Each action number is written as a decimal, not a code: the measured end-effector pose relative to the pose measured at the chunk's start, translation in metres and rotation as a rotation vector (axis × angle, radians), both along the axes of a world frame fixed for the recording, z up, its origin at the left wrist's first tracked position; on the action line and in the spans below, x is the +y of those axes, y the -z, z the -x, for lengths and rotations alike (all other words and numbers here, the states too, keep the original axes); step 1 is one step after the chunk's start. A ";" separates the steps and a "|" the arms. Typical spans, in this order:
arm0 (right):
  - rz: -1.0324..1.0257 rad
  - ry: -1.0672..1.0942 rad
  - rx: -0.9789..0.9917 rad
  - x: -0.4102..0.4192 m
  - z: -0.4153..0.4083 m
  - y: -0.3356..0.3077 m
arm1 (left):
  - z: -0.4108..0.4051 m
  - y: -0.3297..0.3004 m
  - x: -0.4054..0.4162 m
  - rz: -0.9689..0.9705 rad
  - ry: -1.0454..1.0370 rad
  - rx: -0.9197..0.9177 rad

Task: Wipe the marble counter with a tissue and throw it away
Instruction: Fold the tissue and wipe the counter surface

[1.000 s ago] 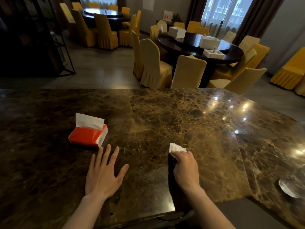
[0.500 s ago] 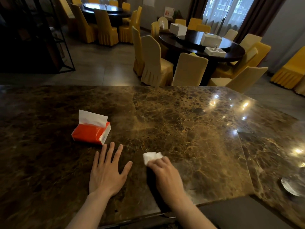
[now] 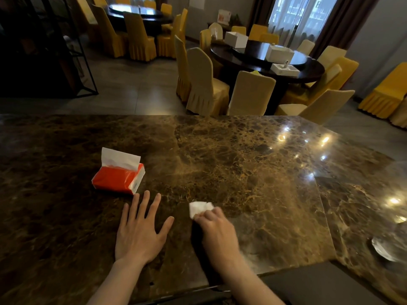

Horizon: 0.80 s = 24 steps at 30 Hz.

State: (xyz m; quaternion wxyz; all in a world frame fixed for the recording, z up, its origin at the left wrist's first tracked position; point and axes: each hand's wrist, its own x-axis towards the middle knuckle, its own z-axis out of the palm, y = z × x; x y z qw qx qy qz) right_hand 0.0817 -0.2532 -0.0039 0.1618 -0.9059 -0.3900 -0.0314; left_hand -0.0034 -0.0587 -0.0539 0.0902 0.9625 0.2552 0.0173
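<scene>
A dark brown marble counter fills the lower half of the view. My right hand presses a folded white tissue onto the marble near the front edge; most of the tissue pokes out beyond my fingertips. My left hand lies flat on the counter with fingers spread, just left of the tissue and holding nothing. A red tissue pack with a white sheet sticking up sits just beyond my left hand.
A shiny round object lies on the counter at the far right. Behind the counter stand round dark dining tables ringed by yellow-covered chairs. A black metal shelf frame stands at the back left.
My right hand has slid the tissue leftward across the marble, from right of centre to close beside my left hand. The left hand has stayed flat in place.
</scene>
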 end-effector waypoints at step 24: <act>0.096 0.433 0.041 -0.043 -0.062 -0.001 | -0.001 -0.003 -0.003 0.017 -0.007 -0.007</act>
